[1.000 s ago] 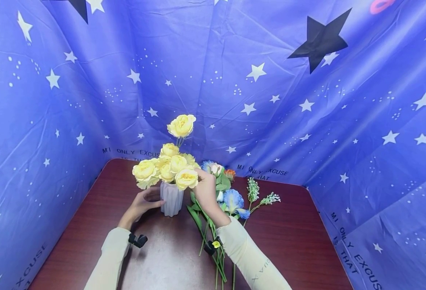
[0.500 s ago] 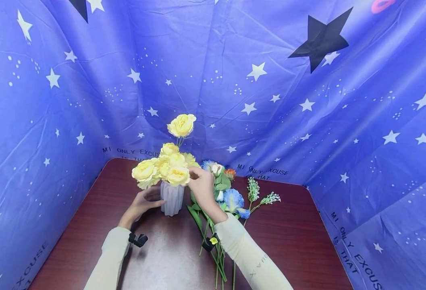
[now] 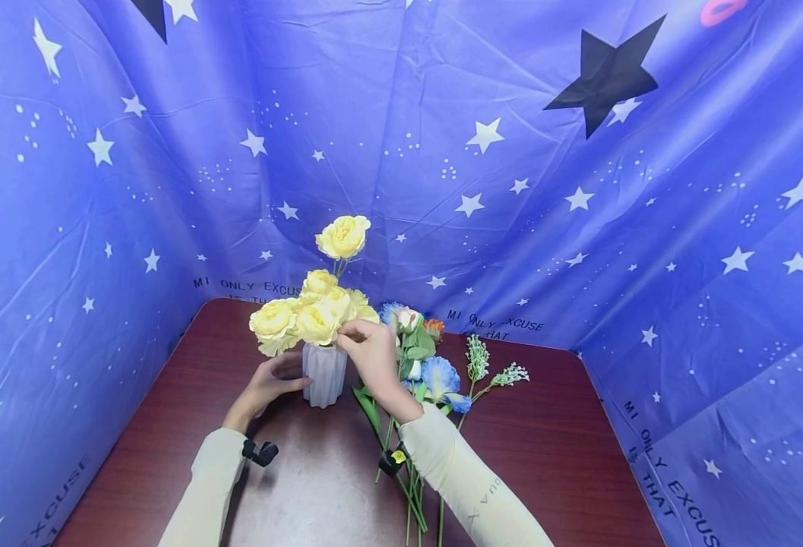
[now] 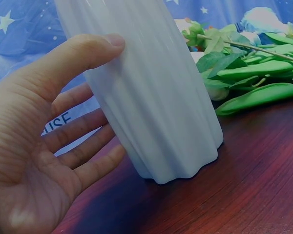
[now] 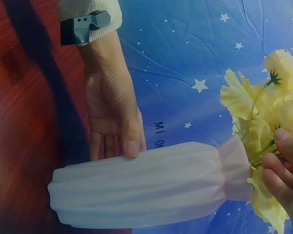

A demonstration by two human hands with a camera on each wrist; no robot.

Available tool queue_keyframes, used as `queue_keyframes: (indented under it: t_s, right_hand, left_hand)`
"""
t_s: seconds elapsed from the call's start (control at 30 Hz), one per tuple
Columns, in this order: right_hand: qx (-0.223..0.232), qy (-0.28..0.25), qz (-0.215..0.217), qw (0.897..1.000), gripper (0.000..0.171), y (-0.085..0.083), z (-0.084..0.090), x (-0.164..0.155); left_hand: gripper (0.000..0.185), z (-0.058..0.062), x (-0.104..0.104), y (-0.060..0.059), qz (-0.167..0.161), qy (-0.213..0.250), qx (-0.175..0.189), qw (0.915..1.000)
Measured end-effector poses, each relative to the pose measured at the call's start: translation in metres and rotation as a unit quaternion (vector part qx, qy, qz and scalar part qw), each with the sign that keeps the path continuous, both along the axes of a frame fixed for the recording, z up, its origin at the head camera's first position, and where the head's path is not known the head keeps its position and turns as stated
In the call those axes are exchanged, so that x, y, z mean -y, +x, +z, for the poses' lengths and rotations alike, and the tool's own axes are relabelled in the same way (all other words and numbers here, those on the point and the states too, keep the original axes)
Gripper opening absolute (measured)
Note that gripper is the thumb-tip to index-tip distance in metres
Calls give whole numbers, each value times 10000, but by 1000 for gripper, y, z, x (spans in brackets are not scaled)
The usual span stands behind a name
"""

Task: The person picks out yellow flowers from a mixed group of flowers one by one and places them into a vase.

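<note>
- The right hand [image 3: 374, 357] is up at the mouth of the vase [image 3: 324, 374], fingers [image 5: 283, 183] curled among the yellow roses [image 3: 308, 315] — it pinches the blooms and stems just above the rim.
- The left hand [image 3: 269, 384] steadies the vase from the left: thumb [image 4: 83, 53] pressed on the ribbed white wall, the other fingers bent round the far side.
- The vase stands upright on the bench [image 3: 545, 456], near its back left corner; its base sits flat on the dark red wood.
- One tall rose [image 3: 342, 236] rises well above the rest of the bunch.
- Just right of the vase, under the right forearm, loose flowers [image 3: 435, 376] lie on the bench — blue, white and orange heads, with long green stems [image 3: 411, 497] running toward the near edge.
- Two pale green sprigs [image 3: 490, 368] lie at the right edge of that pile.
- A blue cloth [image 3: 579, 228] printed with white stars hangs round the bench on three sides; a dark star [image 3: 602, 76] sits high on the right.
</note>
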State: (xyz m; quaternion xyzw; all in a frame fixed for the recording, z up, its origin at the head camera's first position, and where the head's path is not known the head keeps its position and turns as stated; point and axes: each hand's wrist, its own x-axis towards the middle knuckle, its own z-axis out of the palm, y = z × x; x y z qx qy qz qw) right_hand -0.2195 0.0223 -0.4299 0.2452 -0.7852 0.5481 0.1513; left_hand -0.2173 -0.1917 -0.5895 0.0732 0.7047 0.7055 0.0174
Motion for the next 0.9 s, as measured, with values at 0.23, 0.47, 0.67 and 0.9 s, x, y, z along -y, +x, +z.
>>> queue_keyframes:
  t_s: [0.23,0.47,0.67,0.9]
  right_hand:
    - [36,19,299,9995,6,5,1,0]
    - [-67,46,375,9993,9,11,1,-2]
    - [-442,-117,97,9989,7,12,-1,-2]
    - [-730,-103,38,9973,6,13,2,-1]
  left_hand:
    - [61,-1,0,0,34,22,87,10000]
    - [61,0,0,1,66,106,130,9998]
    - [60,0,0,1,97,-43,146,9998]
    - [60,2,-1,1,86,-12,77,9999]
